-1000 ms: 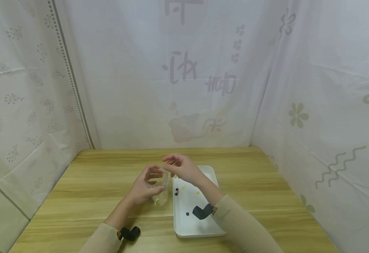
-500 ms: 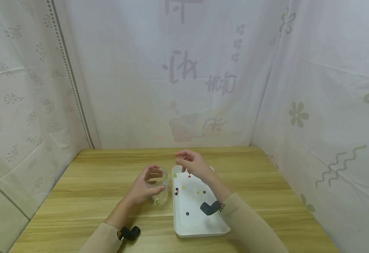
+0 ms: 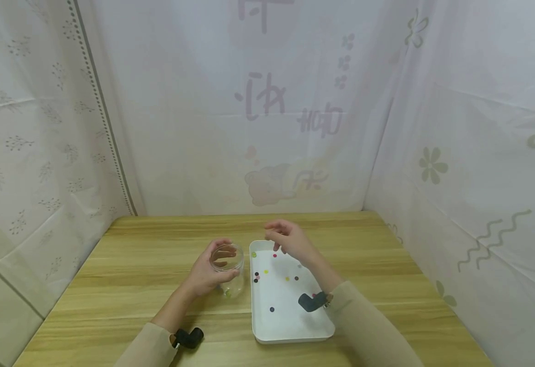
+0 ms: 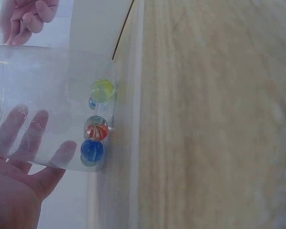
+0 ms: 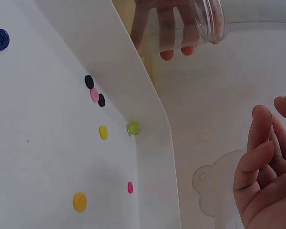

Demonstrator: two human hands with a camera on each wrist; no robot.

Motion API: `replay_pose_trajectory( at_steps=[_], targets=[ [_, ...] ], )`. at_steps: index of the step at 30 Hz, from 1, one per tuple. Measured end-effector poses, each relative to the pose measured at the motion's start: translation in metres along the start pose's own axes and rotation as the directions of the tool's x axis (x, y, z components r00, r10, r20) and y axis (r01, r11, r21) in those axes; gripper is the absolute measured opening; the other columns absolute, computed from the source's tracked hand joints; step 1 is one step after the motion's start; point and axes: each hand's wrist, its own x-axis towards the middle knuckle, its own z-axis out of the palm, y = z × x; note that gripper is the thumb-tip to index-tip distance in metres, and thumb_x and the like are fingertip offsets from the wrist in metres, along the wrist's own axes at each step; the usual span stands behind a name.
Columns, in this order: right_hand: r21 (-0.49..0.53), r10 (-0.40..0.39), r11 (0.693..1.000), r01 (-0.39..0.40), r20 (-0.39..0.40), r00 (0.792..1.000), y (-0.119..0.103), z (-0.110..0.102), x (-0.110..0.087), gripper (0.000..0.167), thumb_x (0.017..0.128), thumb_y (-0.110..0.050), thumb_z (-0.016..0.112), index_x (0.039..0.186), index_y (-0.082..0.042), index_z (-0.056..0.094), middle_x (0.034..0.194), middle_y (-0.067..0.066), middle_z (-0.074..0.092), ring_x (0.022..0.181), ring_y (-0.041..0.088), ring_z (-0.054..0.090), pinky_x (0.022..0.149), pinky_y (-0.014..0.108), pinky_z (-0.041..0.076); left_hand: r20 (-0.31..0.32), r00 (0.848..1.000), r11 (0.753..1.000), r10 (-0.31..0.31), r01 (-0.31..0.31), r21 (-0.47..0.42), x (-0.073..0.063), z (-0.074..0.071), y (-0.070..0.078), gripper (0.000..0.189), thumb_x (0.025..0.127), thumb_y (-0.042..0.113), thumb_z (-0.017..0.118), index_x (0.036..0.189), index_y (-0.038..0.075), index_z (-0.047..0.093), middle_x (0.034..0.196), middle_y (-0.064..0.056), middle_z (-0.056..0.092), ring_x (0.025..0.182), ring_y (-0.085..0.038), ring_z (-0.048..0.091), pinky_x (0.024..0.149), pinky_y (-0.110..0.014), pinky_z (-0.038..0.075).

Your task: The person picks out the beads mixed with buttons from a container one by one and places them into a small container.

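My left hand (image 3: 206,270) grips a clear jar (image 3: 236,280), its fingers wrapped round the side and the mouth facing up. Inside, at the bottom, lie several glass marbles; the left wrist view shows a yellow-green marble (image 4: 102,90), a red-striped marble (image 4: 96,131) and a blue marble (image 4: 92,150). Over the far end of a white tray (image 3: 290,329) hovers my right hand (image 3: 291,243), its fingers loosely bent and thumb apart, with nothing seen between them. One green marble (image 5: 134,128) sits in the tray against its wall.
Several buttons are scattered in the tray, among them a navy button (image 5: 0,39), a pink button (image 5: 94,95) between two black ones, and an orange-yellow button (image 5: 79,202). The wooden table (image 3: 148,275) is bounded by printed curtains (image 3: 194,153) behind and at the sides.
My right hand has moved right, from beside the jar's mouth to over the tray's far end, uncovering more buttons. The left hand and the jar have stayed in place.
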Motion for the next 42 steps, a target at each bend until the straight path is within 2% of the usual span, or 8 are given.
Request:
replay_pose_trajectory(
  at_steps=[10, 16, 20, 24, 30, 32, 38, 42],
  targets=[
    [-0.003, 0.029, 1.000, -0.029, -0.007, 1.000, 0.009, -0.005, -0.002, 0.029, 0.107, -0.026, 0.071, 0.134, -0.013, 0.072, 0.116, 0.014, 0.076, 0.078, 0.019, 0.067, 0.060, 0.021, 0.049, 0.000, 1.000, 1.000, 0.005, -0.005, 0.012, -0.001, 0.000, 0.001, 0.081, 0.090, 0.011, 0.090, 0.156, 0.009, 0.044, 0.151, -0.025, 0.062, 0.141, -0.045, 0.059, 0.117, -0.068, 0.050],
    [-0.027, 0.051, 0.998, -0.051, -0.009, 0.999, 0.013, -0.007, -0.003, 0.032, 0.107, -0.027, 0.072, 0.136, -0.014, 0.071, 0.123, 0.023, 0.074, 0.079, 0.019, 0.068, 0.061, 0.023, 0.050, -0.003, 1.000, 1.000, 0.004, -0.004, 0.017, -0.001, 0.000, 0.001, 0.080, 0.089, 0.009, 0.090, 0.155, 0.012, 0.045, 0.151, -0.025, 0.062, 0.140, -0.043, 0.060, 0.117, -0.067, 0.051],
    [-0.040, 0.061, 0.997, -0.061, 0.000, 0.998, 0.016, -0.009, -0.003, 0.036, 0.106, -0.027, 0.073, 0.139, -0.014, 0.069, 0.126, 0.027, 0.074, 0.079, 0.020, 0.069, 0.061, 0.024, 0.051, -0.002, 1.000, 1.000, 0.008, -0.007, 0.018, -0.001, 0.000, 0.000, 0.081, 0.089, 0.008, 0.090, 0.156, 0.008, 0.044, 0.151, -0.025, 0.062, 0.140, -0.043, 0.060, 0.116, -0.067, 0.051],
    [-0.057, 0.082, 0.995, -0.082, 0.011, 0.997, 0.019, -0.010, -0.004, 0.044, 0.104, -0.026, 0.076, 0.145, -0.012, 0.066, 0.122, 0.019, 0.076, 0.083, 0.028, 0.073, 0.063, 0.027, 0.053, 0.001, 1.000, 1.000, 0.012, -0.012, 0.020, -0.001, 0.000, 0.001, 0.083, 0.090, 0.010, 0.089, 0.158, 0.003, 0.042, 0.150, -0.024, 0.062, 0.140, -0.045, 0.060, 0.116, -0.069, 0.050],
    [-0.106, 0.120, 0.988, -0.115, 0.041, 0.992, 0.020, -0.010, -0.005, 0.055, 0.103, -0.026, 0.077, 0.153, -0.010, 0.060, 0.124, 0.009, 0.076, 0.093, 0.033, 0.077, 0.070, 0.032, 0.058, -0.004, 1.000, 1.000, 0.005, -0.005, 0.021, -0.001, 0.000, 0.001, 0.079, 0.090, 0.011, 0.090, 0.155, 0.011, 0.045, 0.150, -0.026, 0.062, 0.141, -0.045, 0.059, 0.117, -0.069, 0.049],
    [-0.121, 0.129, 0.985, -0.123, 0.047, 0.991, 0.021, -0.010, -0.004, 0.054, 0.103, -0.027, 0.076, 0.153, -0.011, 0.061, 0.124, 0.009, 0.077, 0.093, 0.032, 0.077, 0.071, 0.034, 0.059, -0.004, 1.000, 1.000, 0.008, -0.007, 0.028, -0.001, 0.000, 0.000, 0.078, 0.090, 0.012, 0.090, 0.155, 0.011, 0.045, 0.150, -0.026, 0.062, 0.141, -0.044, 0.059, 0.117, -0.069, 0.050],
    [-0.178, 0.163, 0.973, -0.147, 0.080, 0.983, 0.020, -0.008, -0.001, 0.045, 0.105, -0.025, 0.073, 0.146, -0.007, 0.066, 0.125, 0.018, 0.078, 0.097, 0.038, 0.078, 0.071, 0.034, 0.060, -0.001, 1.000, 0.999, 0.014, -0.014, 0.031, -0.001, 0.000, -0.002, 0.078, 0.091, 0.011, 0.089, 0.155, 0.009, 0.045, 0.149, -0.024, 0.063, 0.140, -0.044, 0.059, 0.116, -0.068, 0.050],
    [-0.226, 0.184, 0.961, -0.158, 0.100, 0.978, 0.017, -0.004, 0.003, 0.039, 0.104, -0.026, 0.074, 0.139, -0.010, 0.071, 0.120, 0.014, 0.080, 0.094, 0.032, 0.078, 0.070, 0.032, 0.058, 0.000, 1.000, 1.000, -0.002, 0.002, 0.018, 0.000, 0.000, -0.001, 0.079, 0.091, 0.010, 0.089, 0.156, 0.009, 0.045, 0.150, -0.022, 0.063, 0.141, -0.043, 0.059, 0.117, -0.068, 0.049]
  ],
)
